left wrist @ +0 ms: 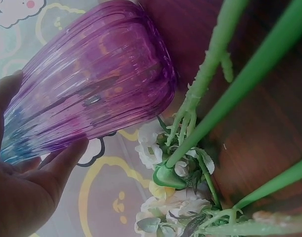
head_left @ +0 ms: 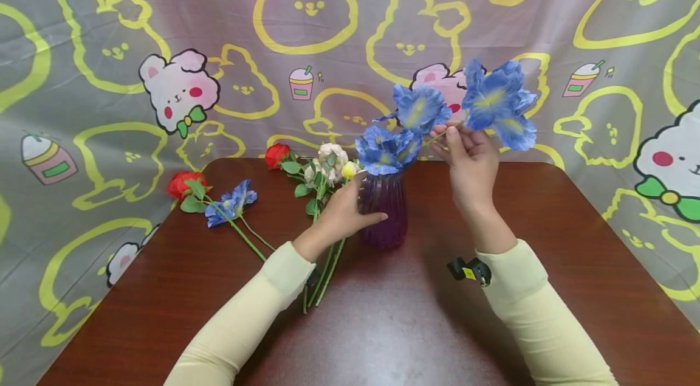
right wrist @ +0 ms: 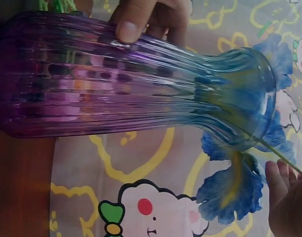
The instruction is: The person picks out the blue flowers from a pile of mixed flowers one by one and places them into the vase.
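Note:
A ribbed glass vase, purple below and bluish near its mouth, stands on the table. My left hand holds its side, the thumb spread apart from the fingers, as the left wrist view also shows. My right hand pinches the thin green stem of a blue artificial flower beside the vase's mouth. That stem slants down toward the rim, and its bloom points up and right. More blue blooms cluster over the mouth; whether they share one stem I cannot tell.
Left of the vase lie white roses and a red rose, with long green stems under my left forearm. Farther left are another red rose and a loose blue flower. A patterned curtain hangs behind the brown table.

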